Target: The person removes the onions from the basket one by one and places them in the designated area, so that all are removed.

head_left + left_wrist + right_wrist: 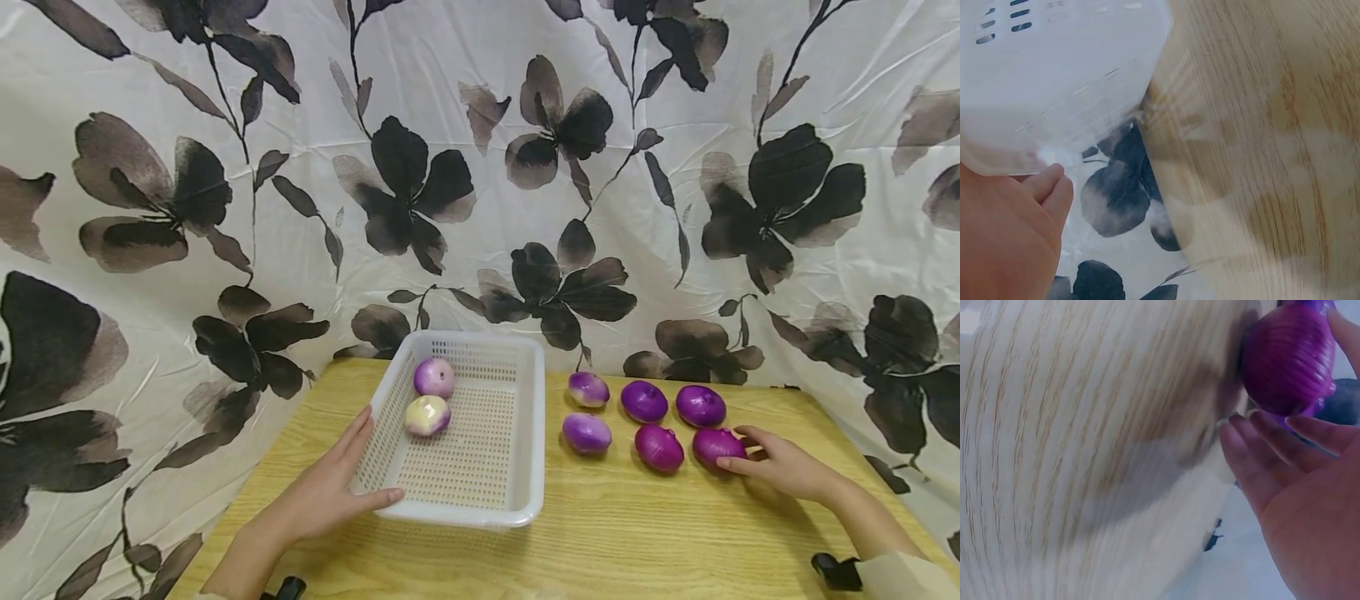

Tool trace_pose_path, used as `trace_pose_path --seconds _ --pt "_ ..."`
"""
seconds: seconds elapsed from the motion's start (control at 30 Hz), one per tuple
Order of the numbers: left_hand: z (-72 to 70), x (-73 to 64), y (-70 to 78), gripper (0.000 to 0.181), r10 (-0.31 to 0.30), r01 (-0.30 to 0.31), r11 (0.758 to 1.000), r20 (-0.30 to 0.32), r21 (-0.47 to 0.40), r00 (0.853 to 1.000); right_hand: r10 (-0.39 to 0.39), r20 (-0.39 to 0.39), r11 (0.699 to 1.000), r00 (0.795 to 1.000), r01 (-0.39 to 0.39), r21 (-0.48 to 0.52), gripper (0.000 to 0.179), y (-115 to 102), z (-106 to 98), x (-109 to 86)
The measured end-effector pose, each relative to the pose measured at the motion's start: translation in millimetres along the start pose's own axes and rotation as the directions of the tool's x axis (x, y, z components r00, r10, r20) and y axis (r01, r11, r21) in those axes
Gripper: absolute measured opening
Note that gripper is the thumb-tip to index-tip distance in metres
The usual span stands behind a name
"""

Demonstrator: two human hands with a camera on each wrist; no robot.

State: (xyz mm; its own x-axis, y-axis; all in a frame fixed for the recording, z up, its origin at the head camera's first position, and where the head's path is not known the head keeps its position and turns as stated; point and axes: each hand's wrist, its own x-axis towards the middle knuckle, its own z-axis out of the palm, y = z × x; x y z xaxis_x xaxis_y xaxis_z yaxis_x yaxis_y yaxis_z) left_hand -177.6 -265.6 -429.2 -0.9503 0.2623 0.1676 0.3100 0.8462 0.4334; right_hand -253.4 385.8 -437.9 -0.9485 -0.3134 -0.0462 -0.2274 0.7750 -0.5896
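A white plastic basket (531, 450) stands on the table with two purple-and-white onions in it, one pale purple (434, 377) and one yellowish white (427, 416). My left hand (322, 492) rests at its near left corner, thumb over the front rim and fingers straight along the left side. In the left wrist view the fingertips touch under the basket's rim (1004, 174). My right hand (783, 467) is around a magenta onion (717, 448) at the front right of the group. In the right wrist view its fingertips (1257, 419) are right at the onion, fingers barely bent.
Right of the basket several other onions stand in two rows: purple-white (588, 389), light purple (587, 434), dark purple (643, 402), purple (701, 406) and magenta (659, 448). The wooden table (637, 533) ends at a flower-patterned cloth (480, 167) behind.
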Motion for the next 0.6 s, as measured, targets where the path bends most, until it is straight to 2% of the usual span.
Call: trace_pose_path --seconds 0.2,0.6 --pt "-3.0 0.8 3.5 0.121 -0.012 0.012 1.0 0.008 -0.003 1.0 -0.001 -0.043 0.999 0.999 -0.001 -0.045 0.073 -0.5 -9.0 -7.9" --pt "-0.2 0.7 -0.2 0.123 -0.023 0.023 1.0 0.022 -0.013 1.0 -0.08 -0.121 0.993 0.989 0.069 -0.1 0.069 -18.3 -19.3 -21.8"
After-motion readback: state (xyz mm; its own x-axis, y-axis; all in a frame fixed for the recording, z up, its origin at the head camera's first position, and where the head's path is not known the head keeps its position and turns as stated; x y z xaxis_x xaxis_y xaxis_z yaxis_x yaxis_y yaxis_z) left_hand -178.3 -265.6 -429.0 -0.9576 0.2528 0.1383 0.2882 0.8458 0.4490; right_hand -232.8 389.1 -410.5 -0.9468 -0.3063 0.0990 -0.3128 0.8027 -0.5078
